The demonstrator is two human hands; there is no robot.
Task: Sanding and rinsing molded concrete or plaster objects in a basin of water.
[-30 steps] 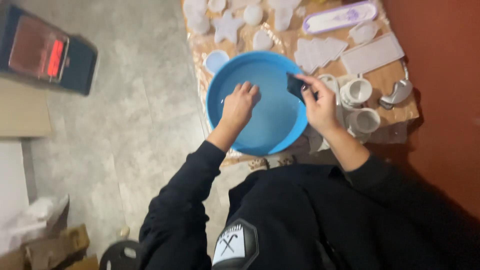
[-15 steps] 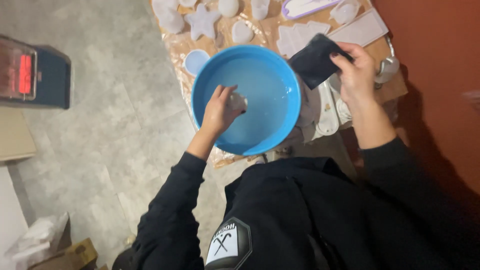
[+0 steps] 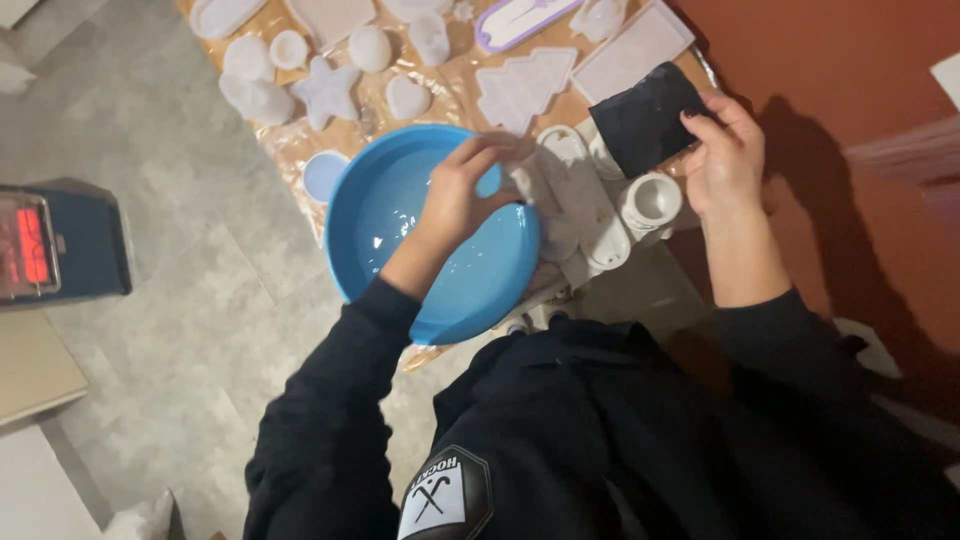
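A round blue bowl [image 3: 445,285] with a little water in it sits at the near edge of a paper-covered table [image 3: 300,150]. My left hand [image 3: 455,200] reaches across the bowl to its right rim, fingers curled around a small white piece [image 3: 522,185]. To the right, my right hand [image 3: 725,160] holds up a black square pad [image 3: 645,118] above several white cup-shaped pieces [image 3: 650,200].
White cast shapes and moulds cover the table: a star [image 3: 328,92], a heart [image 3: 407,97], a tree [image 3: 525,85], a flat rectangle [image 3: 630,48]. A dark box with a red glowing panel [image 3: 40,245] stands on the grey floor at left. A red-brown wall [image 3: 850,90] is at right.
My left hand has moved from the middle of the bowl to its right rim. My right hand has carried the black pad further right, away from the bowl.
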